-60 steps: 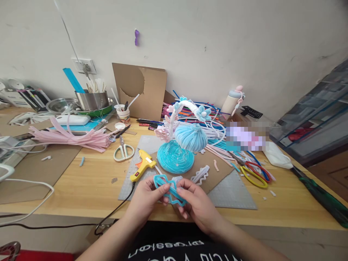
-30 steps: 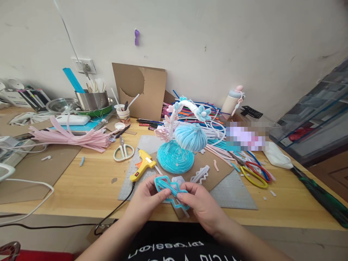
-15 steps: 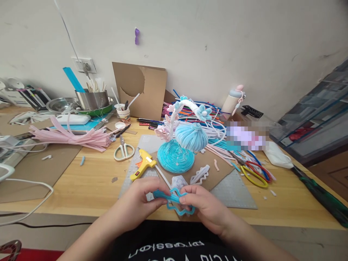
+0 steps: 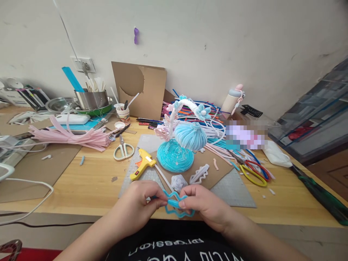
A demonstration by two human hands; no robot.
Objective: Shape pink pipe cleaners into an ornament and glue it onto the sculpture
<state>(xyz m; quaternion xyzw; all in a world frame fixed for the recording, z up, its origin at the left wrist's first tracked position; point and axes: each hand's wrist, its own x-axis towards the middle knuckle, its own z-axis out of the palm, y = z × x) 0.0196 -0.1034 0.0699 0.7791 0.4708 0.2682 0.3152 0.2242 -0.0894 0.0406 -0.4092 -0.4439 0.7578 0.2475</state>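
Between my two hands is a blue pipe-cleaner piece (image 4: 173, 203) with straight strands along its middle and zigzag edges on both sides. My left hand (image 4: 149, 199) pinches its left end, and my right hand (image 4: 199, 203) grips its right end between thumb and fingers. Just beyond them lie a pale fuzzy flower-like piece (image 4: 178, 182) and a white zigzag piece (image 4: 199, 174). Farther back stands a lamp-shaped craft with a round blue base (image 4: 175, 156), a white arched stem and a hanging blue shade (image 4: 190, 136).
A yellow glue gun (image 4: 143, 166) and scissors (image 4: 123, 150) lie left of the base. Pink pipe cleaners (image 4: 70, 136) are bundled at the left. Pliers with red and yellow handles (image 4: 254, 175) lie right. Cardboard (image 4: 154, 90) leans on the wall.
My left hand's fingers have shifted along the blue piece, showing more of its upper zigzag edge. My right hand keeps its grip.
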